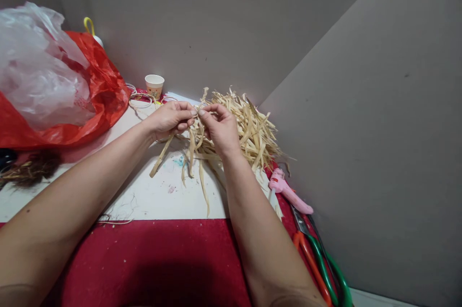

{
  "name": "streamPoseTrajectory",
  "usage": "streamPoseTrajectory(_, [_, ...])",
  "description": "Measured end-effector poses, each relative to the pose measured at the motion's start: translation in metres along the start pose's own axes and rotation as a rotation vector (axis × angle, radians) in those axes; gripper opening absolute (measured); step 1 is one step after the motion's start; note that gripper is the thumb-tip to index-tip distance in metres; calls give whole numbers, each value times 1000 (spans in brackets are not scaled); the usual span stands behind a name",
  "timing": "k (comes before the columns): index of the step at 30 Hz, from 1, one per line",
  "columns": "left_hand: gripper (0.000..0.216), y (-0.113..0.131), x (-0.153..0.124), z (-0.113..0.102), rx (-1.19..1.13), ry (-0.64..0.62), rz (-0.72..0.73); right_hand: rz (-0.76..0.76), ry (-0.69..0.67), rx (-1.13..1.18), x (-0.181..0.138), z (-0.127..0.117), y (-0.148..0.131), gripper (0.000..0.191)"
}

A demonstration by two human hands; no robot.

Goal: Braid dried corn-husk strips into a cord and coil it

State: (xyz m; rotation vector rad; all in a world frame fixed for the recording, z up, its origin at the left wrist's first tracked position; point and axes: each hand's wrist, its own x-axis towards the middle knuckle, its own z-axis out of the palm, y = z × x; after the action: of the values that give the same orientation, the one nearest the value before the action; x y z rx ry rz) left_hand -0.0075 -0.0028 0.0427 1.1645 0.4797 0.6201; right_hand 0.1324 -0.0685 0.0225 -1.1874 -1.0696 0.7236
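My left hand [175,118] and my right hand [221,126] meet fingertip to fingertip above the white board [144,201]. Each pinches a dry straw-coloured husk strip [192,146], and its loose ends hang down below the fingers. A stiffer piece of stalk [161,157] slants down under my left hand. Just behind and to the right of my right hand lies a big heap of dry husk strips [258,131]. The exact spot where the strip is pinched is mostly covered by my fingers.
A red plastic bag [104,81] with a clear bag [39,66] fills the left. A paper cup [154,86] stands by the grey wall [202,23]. On the right lie a pink glue gun [290,192] and scissors with green [321,254] and orange handles. Brown fibre [36,167] lies at left.
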Motion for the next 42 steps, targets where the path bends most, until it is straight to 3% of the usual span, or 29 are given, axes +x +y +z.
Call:
streamPoseTrajectory(11, [22, -1, 0, 4, 56, 61, 53, -144, 56, -119, -1, 2, -1, 23])
streamPoseTrajectory(28, [20, 0, -1, 4, 19, 74, 51, -149, 8, -166, -2, 2, -5, 26])
streamPoseTrajectory(33, [21, 0, -2, 5, 13, 51, 50, -123, 36, -128, 1, 0, 0, 21])
streamPoseTrajectory(38, [25, 2, -2, 7, -13, 85, 51, -164, 143, -149, 1, 0, -4, 28])
streamPoseTrajectory(40, [25, 3, -2, 7, -34, 134, 63, -138, 82, -184, -3, -3, -16, 35])
streamPoseTrajectory(42, [24, 4, -1, 7, -59, 191, 83, -37, -113, -283, -10, -7, -30, 40])
